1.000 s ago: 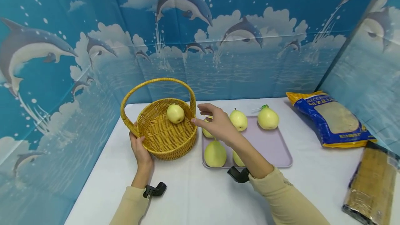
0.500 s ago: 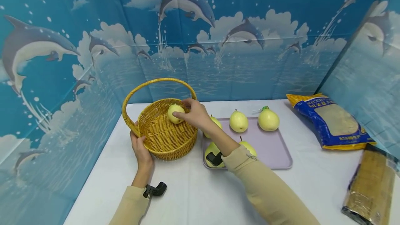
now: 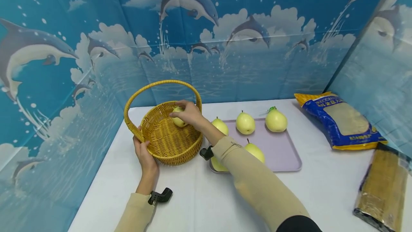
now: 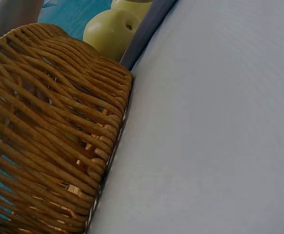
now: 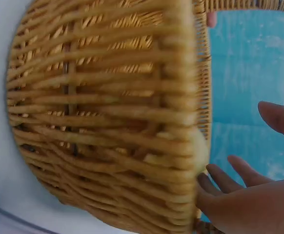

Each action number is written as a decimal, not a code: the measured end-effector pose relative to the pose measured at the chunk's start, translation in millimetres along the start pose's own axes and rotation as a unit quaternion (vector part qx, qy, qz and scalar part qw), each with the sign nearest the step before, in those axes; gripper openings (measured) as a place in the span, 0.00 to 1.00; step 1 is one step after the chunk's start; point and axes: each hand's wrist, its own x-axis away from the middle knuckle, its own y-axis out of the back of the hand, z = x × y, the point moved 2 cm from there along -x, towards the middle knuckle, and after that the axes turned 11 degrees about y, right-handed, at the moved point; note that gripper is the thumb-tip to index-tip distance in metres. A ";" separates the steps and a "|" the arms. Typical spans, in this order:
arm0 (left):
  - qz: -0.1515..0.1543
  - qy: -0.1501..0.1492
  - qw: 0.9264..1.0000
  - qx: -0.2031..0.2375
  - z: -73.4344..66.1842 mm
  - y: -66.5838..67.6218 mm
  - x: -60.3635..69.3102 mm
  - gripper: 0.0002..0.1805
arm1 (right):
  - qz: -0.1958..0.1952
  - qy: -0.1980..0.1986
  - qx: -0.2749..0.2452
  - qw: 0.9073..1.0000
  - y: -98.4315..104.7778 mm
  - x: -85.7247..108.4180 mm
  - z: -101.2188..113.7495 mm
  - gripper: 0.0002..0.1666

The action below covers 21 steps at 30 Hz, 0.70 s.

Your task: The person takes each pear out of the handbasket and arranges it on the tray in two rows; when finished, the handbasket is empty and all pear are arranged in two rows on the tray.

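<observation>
A yellow woven basket (image 3: 170,146) with a tall arched handle stands on the left of the table. My left hand (image 3: 146,156) holds its left side near the foot of the handle. Inside, toward the back right, lies a yellow-green pear (image 3: 178,121). My right hand (image 3: 190,114) reaches over the right rim to this pear, partly covering it in the head view. In the right wrist view the thumb and fingers (image 5: 249,173) are spread apart, and the pear (image 5: 199,152) shows beside the fingertips, partly behind the wicker.
Right of the basket sits a lilac tray (image 3: 283,156) with several pears, such as one pear (image 3: 245,123) at its back. A blue and yellow bag (image 3: 344,122) and a brown flat package (image 3: 383,189) lie at the right. A dolphin-print curtain (image 3: 257,74) stands behind.
My right hand has moved left from beside the basket's right rim to over the pear inside. My left hand and the basket have stayed in place.
</observation>
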 end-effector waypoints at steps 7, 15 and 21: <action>0.006 0.004 1.000 -0.015 0.1 1.6 -0.3 0.36 | 0.011 0.002 0.065 0.998 -6.8 -6.3 -18.9 0.40; 0.010 0.003 1.000 -0.011 -0.4 -0.5 -0.1 0.36 | 0.026 0.033 0.116 0.992 -11.7 -6.3 -25.8 0.37; 0.006 0.007 1.000 -0.022 0.0 0.2 -0.3 0.36 | 0.025 0.032 0.147 0.988 -14.5 -3.7 -26.7 0.37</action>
